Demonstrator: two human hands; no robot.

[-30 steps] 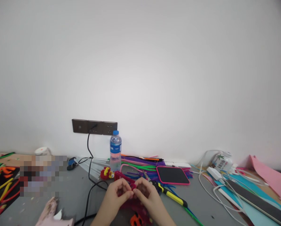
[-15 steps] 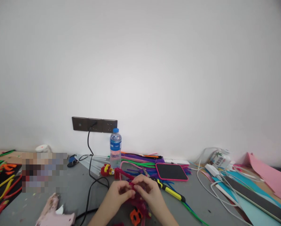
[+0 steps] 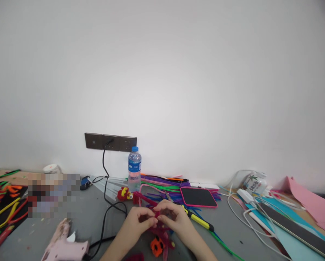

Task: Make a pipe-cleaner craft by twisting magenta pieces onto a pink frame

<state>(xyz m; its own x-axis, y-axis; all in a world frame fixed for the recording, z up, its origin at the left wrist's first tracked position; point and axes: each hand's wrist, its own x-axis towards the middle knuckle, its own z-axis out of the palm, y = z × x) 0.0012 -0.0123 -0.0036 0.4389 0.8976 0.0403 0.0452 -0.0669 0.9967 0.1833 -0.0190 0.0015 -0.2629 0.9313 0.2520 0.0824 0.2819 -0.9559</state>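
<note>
Orange chenille piece: laid on the grey table at the near edge, just below the hands, among loose red stems.

Pink glue gun: laid on its side at near left; a black cable is run past it up to the wall.

Left hand and right hand: brought together over the table, fingertips meeting. The red chenille stem is pinched between both, thumb and fingers of each hand closed on it; it is held just above the table, in front of the person.

Yellow-handled tool: laid just beside the right hand, slanted away to the right.

Small red and yellow figure: set behind the left hand, near the bottle.

Black tablet, pink-rimmed: laid flat behind the right hand, on a bundle of coloured stems.

Water bottle, blue-capped: stood upright near the wall.

White cables: strewn well apart at right.

Dark socket strip: fixed to the white wall, the black cable plugged in.
</note>
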